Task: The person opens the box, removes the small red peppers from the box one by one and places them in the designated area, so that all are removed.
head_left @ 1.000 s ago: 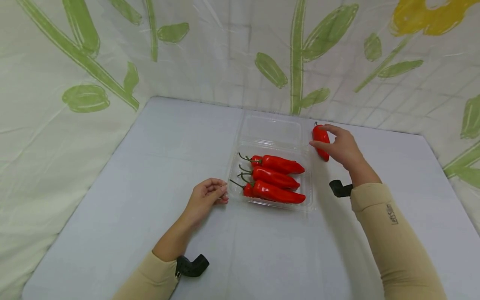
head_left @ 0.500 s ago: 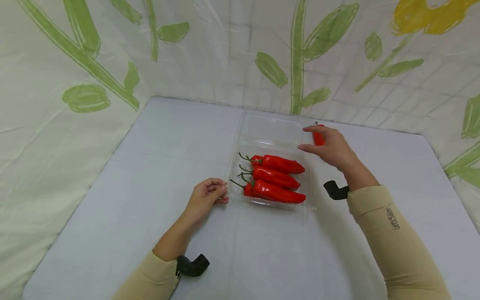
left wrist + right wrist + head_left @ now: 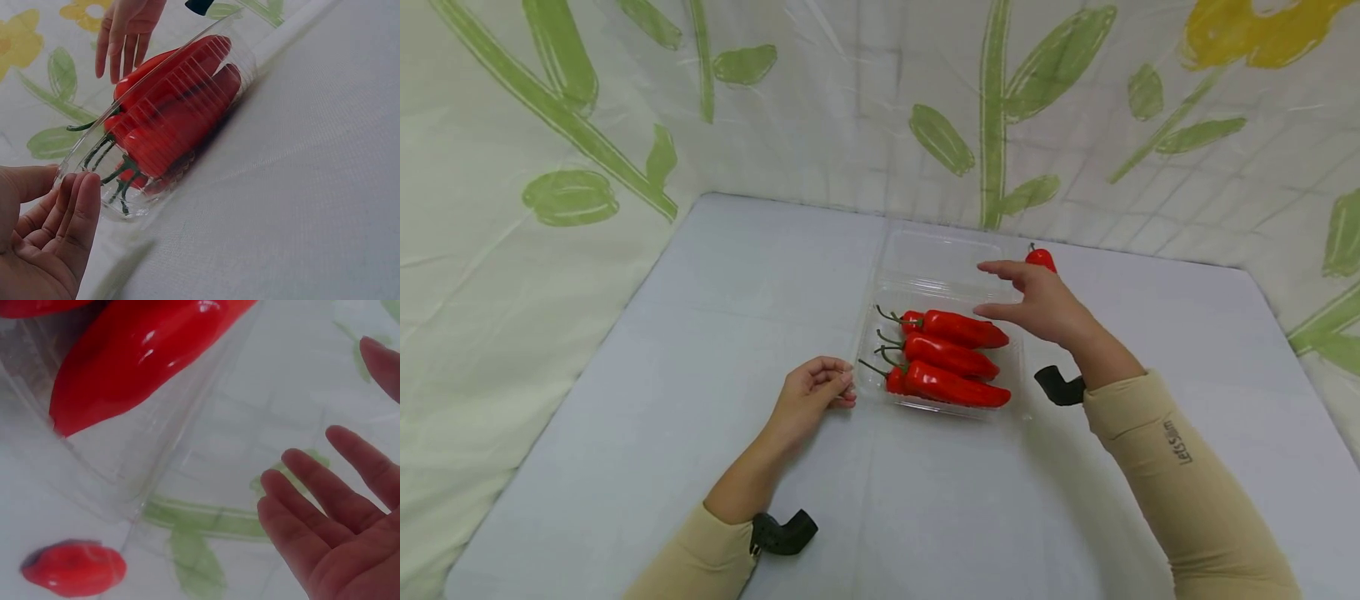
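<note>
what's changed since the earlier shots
The right hand has moved left, away from the lone pepper and toward the clear container, fingers spread and holding nothing. Whether it touched that pepper earlier is unclear. The lone pepper, the container, the peppers inside and the left hand pinching its rim stayed put.

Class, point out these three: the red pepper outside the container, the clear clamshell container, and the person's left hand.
Loose red pepper [image 3: 1041, 259], head view: near its stem end.
Clear plastic clamshell container [image 3: 934, 258], head view: its open lid.
Left hand [image 3: 808, 393], head view: middle of the hand.
</note>
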{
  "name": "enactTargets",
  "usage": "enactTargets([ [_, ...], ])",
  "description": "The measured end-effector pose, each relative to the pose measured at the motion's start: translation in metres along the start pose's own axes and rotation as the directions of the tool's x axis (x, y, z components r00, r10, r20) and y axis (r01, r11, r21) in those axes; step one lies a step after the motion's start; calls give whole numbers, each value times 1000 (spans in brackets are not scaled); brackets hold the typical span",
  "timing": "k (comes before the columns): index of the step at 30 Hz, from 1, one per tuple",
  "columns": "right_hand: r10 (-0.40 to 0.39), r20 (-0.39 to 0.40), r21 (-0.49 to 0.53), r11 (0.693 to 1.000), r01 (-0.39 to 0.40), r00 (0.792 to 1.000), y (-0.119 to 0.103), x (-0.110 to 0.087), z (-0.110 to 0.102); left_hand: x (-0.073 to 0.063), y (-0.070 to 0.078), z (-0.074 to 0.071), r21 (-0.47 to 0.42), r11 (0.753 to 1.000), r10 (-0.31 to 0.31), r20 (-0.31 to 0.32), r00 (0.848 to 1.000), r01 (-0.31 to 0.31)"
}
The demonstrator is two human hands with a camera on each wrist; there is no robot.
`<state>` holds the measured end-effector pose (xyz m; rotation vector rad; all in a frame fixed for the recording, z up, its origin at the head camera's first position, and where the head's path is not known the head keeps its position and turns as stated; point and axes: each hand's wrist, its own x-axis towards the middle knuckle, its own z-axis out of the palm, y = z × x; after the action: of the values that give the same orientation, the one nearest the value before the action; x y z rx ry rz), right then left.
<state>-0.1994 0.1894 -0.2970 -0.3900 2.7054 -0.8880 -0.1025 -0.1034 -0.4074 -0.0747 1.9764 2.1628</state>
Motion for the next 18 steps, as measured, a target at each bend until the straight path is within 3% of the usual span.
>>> enactTargets([
  [18,-55,146,-73,995,66,988,-22,3,13,0,-1,-2,19,1000,13,16,1000,-14],
])
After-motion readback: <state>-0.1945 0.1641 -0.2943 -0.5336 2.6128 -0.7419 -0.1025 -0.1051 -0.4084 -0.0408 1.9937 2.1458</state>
